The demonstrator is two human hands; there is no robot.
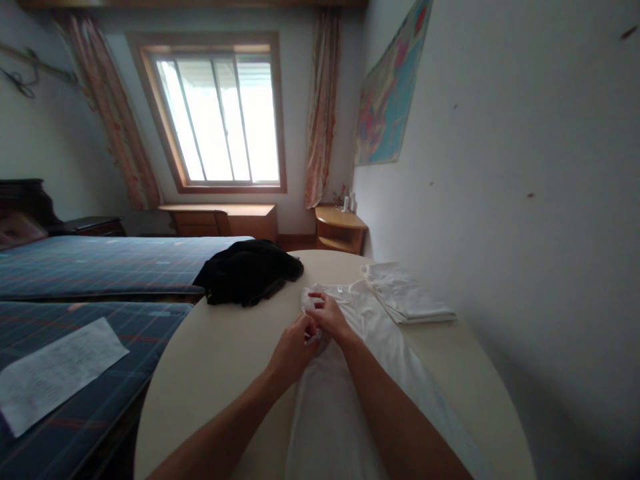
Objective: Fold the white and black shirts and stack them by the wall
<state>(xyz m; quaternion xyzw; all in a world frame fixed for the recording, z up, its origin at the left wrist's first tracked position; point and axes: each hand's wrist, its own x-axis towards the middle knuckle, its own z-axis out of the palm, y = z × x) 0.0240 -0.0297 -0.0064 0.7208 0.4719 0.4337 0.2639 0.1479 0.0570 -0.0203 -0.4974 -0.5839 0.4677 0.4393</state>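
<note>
A white shirt [383, 340] lies spread lengthwise on the round cream table, its neckline with a small label at the far end. At the shirt's upper left edge, my left hand [299, 339] is closed in a pinch on a bit of its fabric. My right hand [329, 316] is just beside and beyond it, fingers bent and pinching the same part of the cloth. The fingertips of both hands nearly meet, and the exact grip between them is partly hidden. My right forearm passes over the shirt.
A folded white garment [407, 293] lies at the table's right edge, near the wall. Black clothing [245, 270] is heaped at the far left of the table [210, 373]. Plaid beds [125, 260] stand to the left, one with a paper sheet [60, 373] on it.
</note>
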